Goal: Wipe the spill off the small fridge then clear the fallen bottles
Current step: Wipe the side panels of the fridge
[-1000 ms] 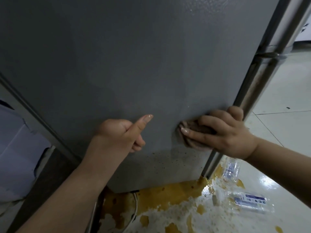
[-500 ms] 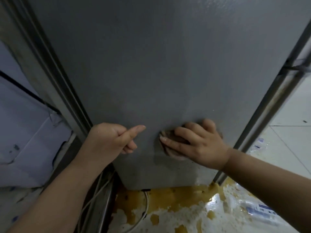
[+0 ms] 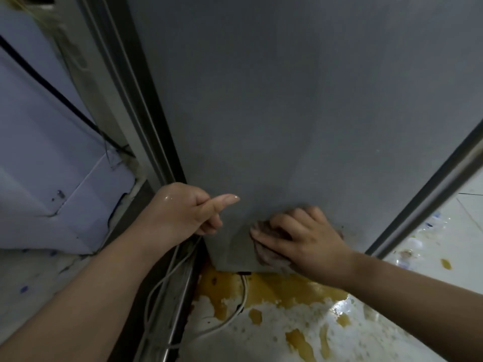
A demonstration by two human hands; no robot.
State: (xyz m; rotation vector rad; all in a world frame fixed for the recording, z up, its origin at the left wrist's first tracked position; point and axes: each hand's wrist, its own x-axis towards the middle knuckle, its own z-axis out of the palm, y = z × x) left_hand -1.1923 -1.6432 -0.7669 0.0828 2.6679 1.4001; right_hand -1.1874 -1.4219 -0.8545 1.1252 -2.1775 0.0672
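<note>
Pressing a brownish cloth (image 3: 266, 245) flat against the grey side panel of the small fridge (image 3: 300, 113), the right hand (image 3: 303, 241) has worked its way leftward and down over the last second, from beside the metal door edge (image 3: 428, 202) to the panel's lower left corner, just above the floor. Its fingers lie spread over the rag, curling lightly round its top edge. The left hand (image 3: 188, 212) hovers close to the panel with its fingers curled in and thumb stuck out, holding nothing; it looks wet and has kept that pose throughout.

That shift suggests the bottom strip of the panel is nearly covered, so the wiping of the fridge itself seems close to done. An orange-brown and white puddle (image 3: 282, 309) spreads on the floor right below the corner, with white cables (image 3: 167, 278) trailing through its left side.

The fallen bottles, plain to see a second ago at lower right, have slipped out of frame as the head turned; a faint clear shape at the right edge (image 3: 431, 220) may be one, but it is too blurred to say. They are yet to be cleared.
</note>
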